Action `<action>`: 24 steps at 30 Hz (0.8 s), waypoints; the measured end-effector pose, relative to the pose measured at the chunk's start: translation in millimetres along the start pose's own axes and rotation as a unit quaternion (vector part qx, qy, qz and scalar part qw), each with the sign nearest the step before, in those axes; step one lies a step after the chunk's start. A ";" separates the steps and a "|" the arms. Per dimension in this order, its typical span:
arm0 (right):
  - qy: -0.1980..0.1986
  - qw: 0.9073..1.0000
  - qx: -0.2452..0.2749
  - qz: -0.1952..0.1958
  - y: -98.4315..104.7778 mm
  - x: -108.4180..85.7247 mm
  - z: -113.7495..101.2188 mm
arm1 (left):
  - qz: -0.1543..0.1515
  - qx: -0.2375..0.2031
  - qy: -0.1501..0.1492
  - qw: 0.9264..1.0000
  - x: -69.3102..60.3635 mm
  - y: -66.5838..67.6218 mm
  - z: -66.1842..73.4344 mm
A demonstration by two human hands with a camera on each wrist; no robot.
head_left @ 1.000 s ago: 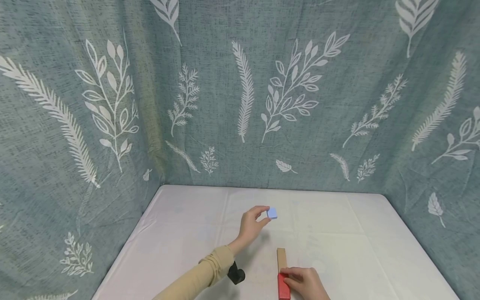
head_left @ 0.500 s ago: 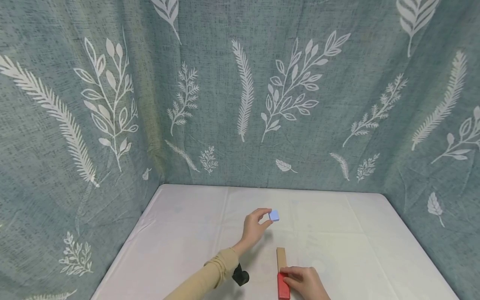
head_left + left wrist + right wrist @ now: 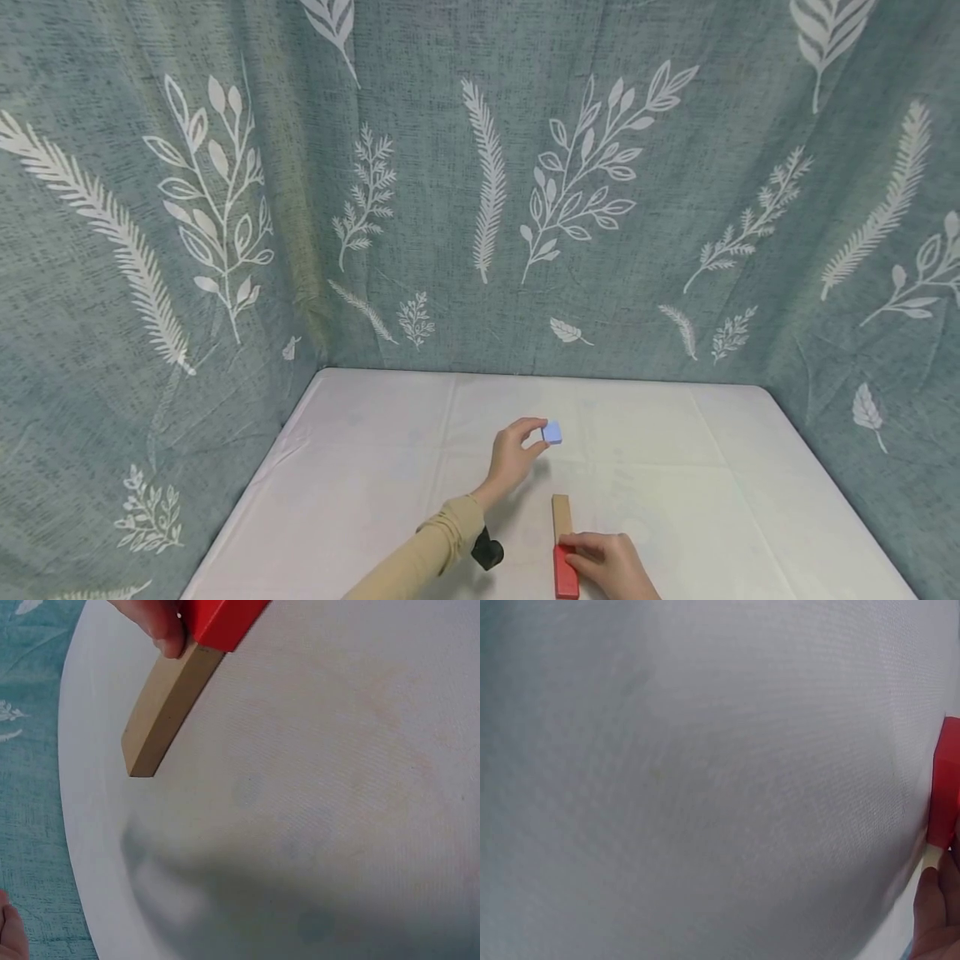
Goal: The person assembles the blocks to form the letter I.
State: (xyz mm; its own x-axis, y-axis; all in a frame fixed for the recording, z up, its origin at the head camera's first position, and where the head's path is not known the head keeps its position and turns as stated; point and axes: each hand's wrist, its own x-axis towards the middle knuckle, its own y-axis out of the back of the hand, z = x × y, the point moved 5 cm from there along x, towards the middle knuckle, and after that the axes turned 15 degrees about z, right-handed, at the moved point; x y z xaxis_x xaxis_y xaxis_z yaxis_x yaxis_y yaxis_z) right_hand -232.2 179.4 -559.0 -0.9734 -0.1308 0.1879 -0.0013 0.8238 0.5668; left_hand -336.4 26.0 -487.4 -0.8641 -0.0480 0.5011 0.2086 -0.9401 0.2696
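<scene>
My left hand (image 3: 508, 460) pinches a small light blue block (image 3: 552, 432) between thumb and fingertips. Its shadow falls on the cloth to one side, so the block appears to be held above the table. Nearer to me, my right hand (image 3: 611, 565) grips a red block (image 3: 567, 573) from its right side. A plain wooden block (image 3: 561, 515) lies end to end with the red one and points away from me. In the left wrist view the wooden block (image 3: 169, 712) meets the wider red block (image 3: 225, 621); whether one slides into the other I cannot tell.
White cloth covers the table (image 3: 675, 483). A teal curtain (image 3: 450, 208) with white leaf prints hangs behind it and along both sides. A black wrist camera (image 3: 487, 550) sticks out under the left sleeve (image 3: 427, 546).
My left hand has moved slightly right and toward me, carrying the light blue block. The right hand stays on the red block, and both it and the wooden block look unmoved.
</scene>
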 end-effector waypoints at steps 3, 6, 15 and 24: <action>0.013 1.000 -0.004 0.003 0.0 0.3 -0.1 | -0.005 0.000 0.000 1.000 -1.4 -2.2 -3.1; 0.018 1.000 -0.004 0.003 -0.2 0.9 -0.5 | -0.008 0.007 -0.004 1.000 -3.0 -3.7 -6.1; 0.005 1.000 -0.007 -0.007 0.6 1.3 -2.2 | -0.012 0.019 0.006 1.000 -6.2 -8.7 -14.1; 0.013 1.000 -0.004 0.000 1.8 0.8 -2.6 | -0.026 0.018 0.026 0.999 -12.7 -16.1 -22.8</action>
State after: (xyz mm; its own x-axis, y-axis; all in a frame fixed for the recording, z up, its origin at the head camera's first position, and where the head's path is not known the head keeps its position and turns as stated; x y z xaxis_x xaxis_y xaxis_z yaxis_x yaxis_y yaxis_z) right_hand -232.5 179.4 -555.8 -0.9670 -0.1459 0.2091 0.0003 0.8195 0.5731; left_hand -339.2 34.1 -516.8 -0.8963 -0.0171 0.4431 0.1779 -0.9291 0.3241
